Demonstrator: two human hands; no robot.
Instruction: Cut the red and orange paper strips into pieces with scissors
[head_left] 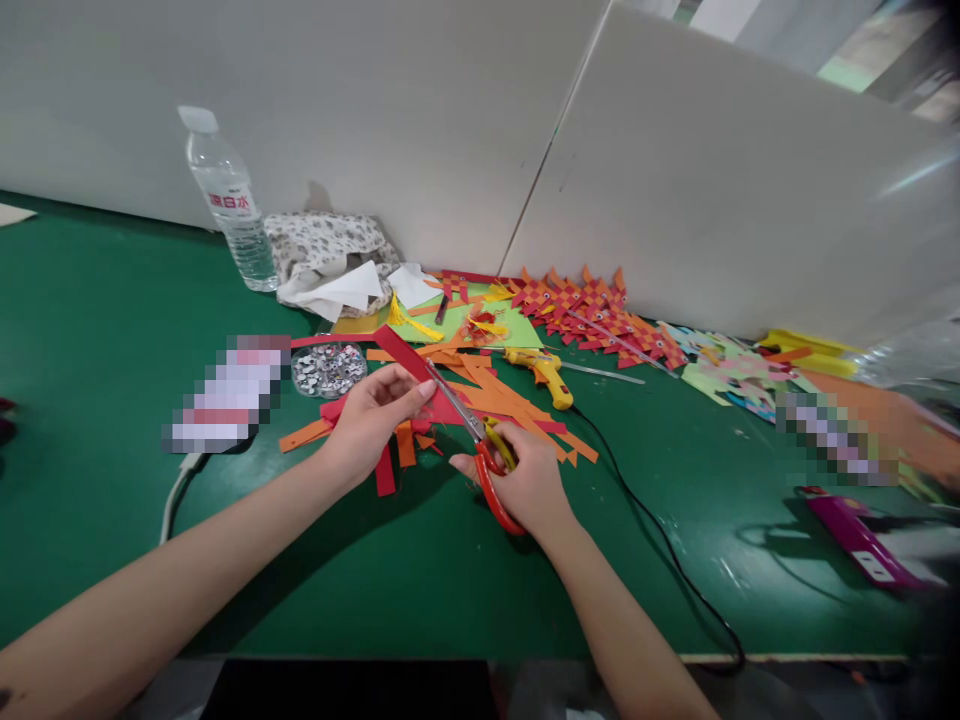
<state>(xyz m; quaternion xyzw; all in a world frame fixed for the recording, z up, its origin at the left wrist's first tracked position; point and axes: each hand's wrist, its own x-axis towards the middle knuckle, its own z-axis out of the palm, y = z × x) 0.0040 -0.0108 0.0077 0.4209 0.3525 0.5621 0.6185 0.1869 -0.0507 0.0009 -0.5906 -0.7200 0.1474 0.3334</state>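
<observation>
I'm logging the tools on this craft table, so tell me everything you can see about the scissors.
The scissors have red plastic handle loops with a yellow inner lining and slim silver metal blades. The right hand grips the handles, fingers through the loops. The blades point up and to the left, slightly open, meeting the edge of a red paper strip that the left hand holds. They sit above the green table, just in front of a pile of orange and red paper strips.
</observation>
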